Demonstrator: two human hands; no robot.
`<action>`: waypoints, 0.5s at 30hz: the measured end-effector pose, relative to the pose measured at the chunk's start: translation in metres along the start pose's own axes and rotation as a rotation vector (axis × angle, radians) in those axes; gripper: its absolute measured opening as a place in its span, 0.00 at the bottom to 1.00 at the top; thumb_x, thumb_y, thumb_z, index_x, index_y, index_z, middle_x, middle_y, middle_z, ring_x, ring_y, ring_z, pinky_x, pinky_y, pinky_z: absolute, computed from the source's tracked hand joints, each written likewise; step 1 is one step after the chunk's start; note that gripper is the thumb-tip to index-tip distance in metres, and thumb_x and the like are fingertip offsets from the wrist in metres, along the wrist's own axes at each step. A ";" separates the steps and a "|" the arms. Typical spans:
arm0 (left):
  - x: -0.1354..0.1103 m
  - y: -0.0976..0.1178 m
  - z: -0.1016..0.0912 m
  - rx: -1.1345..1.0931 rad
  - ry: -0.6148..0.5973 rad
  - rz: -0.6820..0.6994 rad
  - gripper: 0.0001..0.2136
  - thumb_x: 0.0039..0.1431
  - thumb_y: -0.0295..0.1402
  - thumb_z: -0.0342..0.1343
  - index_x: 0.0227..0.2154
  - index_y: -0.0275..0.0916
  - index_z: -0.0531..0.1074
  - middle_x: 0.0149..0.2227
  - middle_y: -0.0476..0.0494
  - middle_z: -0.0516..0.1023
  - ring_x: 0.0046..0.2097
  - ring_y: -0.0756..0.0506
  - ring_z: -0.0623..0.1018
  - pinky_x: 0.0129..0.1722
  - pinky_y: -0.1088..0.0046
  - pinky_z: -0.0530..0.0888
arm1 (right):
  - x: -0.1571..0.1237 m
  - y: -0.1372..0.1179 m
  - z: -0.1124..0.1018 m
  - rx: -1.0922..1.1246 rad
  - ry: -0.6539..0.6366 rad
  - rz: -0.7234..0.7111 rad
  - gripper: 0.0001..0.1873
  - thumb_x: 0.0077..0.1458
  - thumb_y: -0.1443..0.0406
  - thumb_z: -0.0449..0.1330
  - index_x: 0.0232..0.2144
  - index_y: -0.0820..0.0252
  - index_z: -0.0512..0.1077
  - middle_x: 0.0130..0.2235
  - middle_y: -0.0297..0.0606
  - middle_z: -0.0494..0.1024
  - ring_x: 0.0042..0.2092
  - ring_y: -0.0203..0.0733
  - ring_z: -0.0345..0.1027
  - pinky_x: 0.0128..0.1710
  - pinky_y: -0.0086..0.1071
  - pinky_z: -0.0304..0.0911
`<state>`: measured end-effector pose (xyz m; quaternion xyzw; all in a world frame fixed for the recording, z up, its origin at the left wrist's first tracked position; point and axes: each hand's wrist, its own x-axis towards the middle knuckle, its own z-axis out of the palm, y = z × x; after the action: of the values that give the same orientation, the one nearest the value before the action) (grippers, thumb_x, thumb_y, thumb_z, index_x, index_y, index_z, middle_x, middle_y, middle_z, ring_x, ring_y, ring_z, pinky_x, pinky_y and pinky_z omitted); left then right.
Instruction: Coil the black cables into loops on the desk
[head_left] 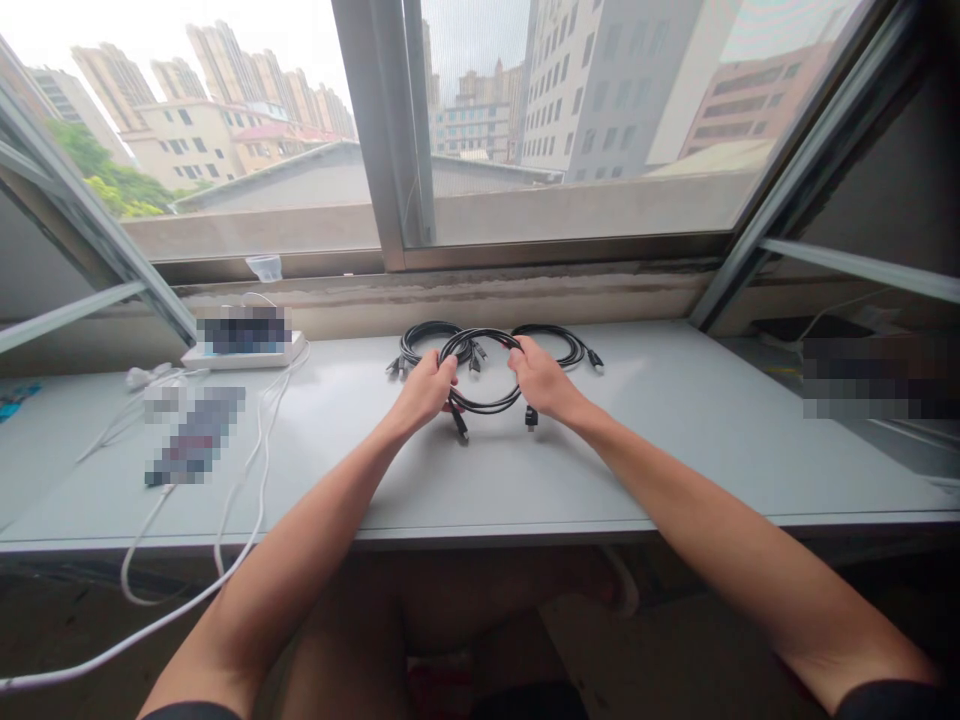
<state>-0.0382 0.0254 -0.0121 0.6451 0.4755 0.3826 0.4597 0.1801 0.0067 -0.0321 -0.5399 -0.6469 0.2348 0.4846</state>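
A black cable (484,407), wound into a round coil, is held up over the table between my two hands. My left hand (430,385) is closed around the coil's left side. On its right side, the fingers of my right hand (541,375) grip the same coil. Two plug ends hang below, one near each hand. Behind lie more coiled black cables: one coil (409,345) at the back left, partly hidden by the held coil, and another coil (574,345) at the back right with its plug pointing right.
The pale table (630,440) runs up to the window wall. At the left are a white power strip (244,355), a blurred-out dark device (196,440) and white cords (262,450) hanging over the front edge. A clear plastic cup (264,268) sits on the sill.
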 end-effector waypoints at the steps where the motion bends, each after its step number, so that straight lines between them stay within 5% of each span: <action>1: -0.001 0.001 0.001 -0.018 -0.012 -0.008 0.13 0.71 0.45 0.50 0.39 0.40 0.63 0.38 0.46 0.72 0.31 0.49 0.79 0.25 0.73 0.78 | 0.005 0.002 -0.009 0.003 -0.003 0.017 0.15 0.67 0.57 0.54 0.48 0.59 0.71 0.33 0.37 0.73 0.30 0.40 0.62 0.31 0.33 0.59; 9: 0.002 0.001 -0.002 0.058 -0.003 0.018 0.13 0.68 0.43 0.52 0.44 0.38 0.70 0.43 0.40 0.76 0.35 0.47 0.81 0.25 0.75 0.79 | 0.061 0.037 -0.096 0.143 0.116 0.303 0.10 0.67 0.62 0.52 0.43 0.60 0.70 0.29 0.33 0.65 0.23 0.35 0.54 0.21 0.29 0.56; 15: -0.002 0.003 -0.002 0.149 -0.028 0.032 0.10 0.67 0.39 0.53 0.40 0.38 0.72 0.41 0.39 0.77 0.34 0.47 0.82 0.22 0.78 0.76 | 0.085 0.069 -0.108 -0.510 0.058 0.381 0.13 0.64 0.63 0.56 0.39 0.67 0.77 0.34 0.49 0.78 0.35 0.47 0.72 0.38 0.37 0.68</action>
<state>-0.0403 0.0237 -0.0091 0.6902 0.4859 0.3444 0.4110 0.3122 0.0826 -0.0117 -0.7618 -0.5582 0.1359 0.2992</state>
